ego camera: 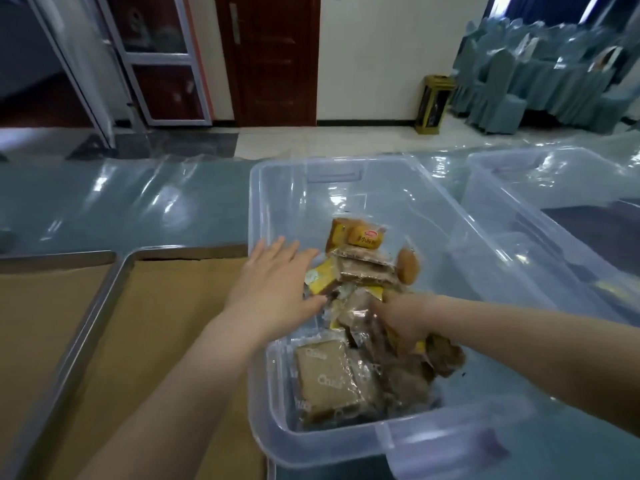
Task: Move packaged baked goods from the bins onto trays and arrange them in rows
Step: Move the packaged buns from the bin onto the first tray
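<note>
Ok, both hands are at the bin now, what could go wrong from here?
The right hand is pushed into a loose, overlapping pile of packs; its grip is blurred, so it might lift several and drop one. The left hand reaches over the bin rim with straight fingers; a pack carried toward the tray could catch on that rim.

A dark red door (pixel 273 60) stands shut in the white wall (pixel 367 57), a metal-framed glass door (pixel 152 57) to its left. A gold-and-black waste bin (pixel 433 103) sits near teal-covered chairs (pixel 502 95). Clear plastic sheeting (pixel 152 188) covers the teal desk (pixel 69 220).
</note>
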A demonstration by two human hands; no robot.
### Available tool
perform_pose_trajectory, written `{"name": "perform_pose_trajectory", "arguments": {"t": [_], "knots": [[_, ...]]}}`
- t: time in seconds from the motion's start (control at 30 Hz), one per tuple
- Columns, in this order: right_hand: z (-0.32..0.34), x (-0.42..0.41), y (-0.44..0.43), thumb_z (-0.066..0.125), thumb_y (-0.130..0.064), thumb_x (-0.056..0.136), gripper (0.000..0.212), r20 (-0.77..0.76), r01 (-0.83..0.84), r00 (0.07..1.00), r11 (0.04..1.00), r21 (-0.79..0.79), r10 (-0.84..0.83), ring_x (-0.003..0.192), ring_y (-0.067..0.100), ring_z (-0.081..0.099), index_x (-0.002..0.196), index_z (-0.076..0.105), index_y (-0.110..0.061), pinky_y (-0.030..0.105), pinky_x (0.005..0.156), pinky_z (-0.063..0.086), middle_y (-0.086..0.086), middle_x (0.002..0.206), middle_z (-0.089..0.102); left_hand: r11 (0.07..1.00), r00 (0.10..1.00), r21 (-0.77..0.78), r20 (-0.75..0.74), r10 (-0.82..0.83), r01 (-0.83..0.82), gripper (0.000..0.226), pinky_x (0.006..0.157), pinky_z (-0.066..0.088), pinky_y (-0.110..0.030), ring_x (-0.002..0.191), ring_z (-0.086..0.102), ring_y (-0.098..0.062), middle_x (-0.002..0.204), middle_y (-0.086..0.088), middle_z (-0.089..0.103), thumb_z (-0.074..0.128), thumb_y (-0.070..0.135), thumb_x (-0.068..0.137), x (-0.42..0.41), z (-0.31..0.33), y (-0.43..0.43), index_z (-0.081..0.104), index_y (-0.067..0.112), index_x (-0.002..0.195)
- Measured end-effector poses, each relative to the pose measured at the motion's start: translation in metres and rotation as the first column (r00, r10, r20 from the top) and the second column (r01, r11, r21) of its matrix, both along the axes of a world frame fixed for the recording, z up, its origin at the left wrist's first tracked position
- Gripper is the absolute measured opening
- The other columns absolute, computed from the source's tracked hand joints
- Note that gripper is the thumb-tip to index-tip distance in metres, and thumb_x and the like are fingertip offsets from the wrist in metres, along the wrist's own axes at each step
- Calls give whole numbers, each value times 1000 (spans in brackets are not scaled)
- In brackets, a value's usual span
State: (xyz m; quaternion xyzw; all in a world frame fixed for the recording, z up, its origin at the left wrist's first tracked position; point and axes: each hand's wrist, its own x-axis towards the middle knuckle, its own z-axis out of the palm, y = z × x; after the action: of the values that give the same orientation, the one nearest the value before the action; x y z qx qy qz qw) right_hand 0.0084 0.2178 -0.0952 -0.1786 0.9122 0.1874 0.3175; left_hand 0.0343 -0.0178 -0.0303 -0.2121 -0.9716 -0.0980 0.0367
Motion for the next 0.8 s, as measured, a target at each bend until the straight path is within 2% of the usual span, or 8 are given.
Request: {"name": "perform_pose_trajectory", "arguments": {"t": [0.13,0.23,0.33,0.43,0.5,0.57,0.67,0.8], "knots": [[1,-19,-9,74,-36,71,51,-27,-41,999,998,-56,39,81,21,60,114,52,-18,35,66,55,2,94,61,1000,999,-4,-31,29,-30,76,112,-7,-33,145,-1,-20,159,-3,7,48,58,87,2,0,1,14,31,149],[22,-61,-6,67,-35,74,30,-138,116,974,921,-373,-179,76,17,56,100,56,-22,30,60,47,-1,89,61,998,997,-16,-40,64,-64,76,110,-10,-32,145,-5,-21,159,-5,1,49,56,87,0,-1,2,13,29,149],[38,-114,1,65,-34,75,24,-351,82,883,840,-536,-310,87,23,54,92,59,-19,32,68,45,2,92,55,996,995,-15,-28,92,-93,73,113,-9,-32,145,-4,-21,159,-5,2,48,55,88,-1,-3,2,17,28,148],[26,-156,5,59,-41,80,33,-425,140,816,849,-510,-391,117,31,41,97,63,-13,40,90,44,11,115,46,994,994,-31,-25,103,-104,71,113,-9,-31,145,-2,-20,159,-5,3,47,53,88,-2,-2,2,18,27,148],[6,-167,6,55,-42,84,41,-333,244,832,832,-499,-444,121,35,40,106,59,-8,41,95,44,16,124,48,993,994,-53,-30,105,-106,70,113,-10,-31,145,-2,-20,159,-6,3,48,51,88,-2,-2,2,20,26,147],[-12,-163,7,58,-32,84,36,-272,306,818,784,-539,-507,108,36,53,109,50,-7,41,88,47,17,116,56,991,994,-70,-29,109,-111,69,113,-11,-31,145,-2,-20,159,-6,4,50,49,88,-1,-3,3,22,25,146],[-16,-160,9,59,-15,82,31,-345,256,792,787,-562,-504,86,35,55,102,36,-13,39,72,45,15,102,60,991,992,-70,-44,114,-117,68,113,-10,-31,144,1,-20,158,-7,7,51,48,87,0,-3,2,24,24,145],[23,-166,4,75,-14,68,61,-275,250,744,635,-731,-610,81,30,56,121,44,-15,33,60,46,5,88,54,987,992,-101,-56,117,-122,68,114,-7,-32,144,6,-21,157,-7,14,51,49,86,-2,-3,2,26,24,144]]}}
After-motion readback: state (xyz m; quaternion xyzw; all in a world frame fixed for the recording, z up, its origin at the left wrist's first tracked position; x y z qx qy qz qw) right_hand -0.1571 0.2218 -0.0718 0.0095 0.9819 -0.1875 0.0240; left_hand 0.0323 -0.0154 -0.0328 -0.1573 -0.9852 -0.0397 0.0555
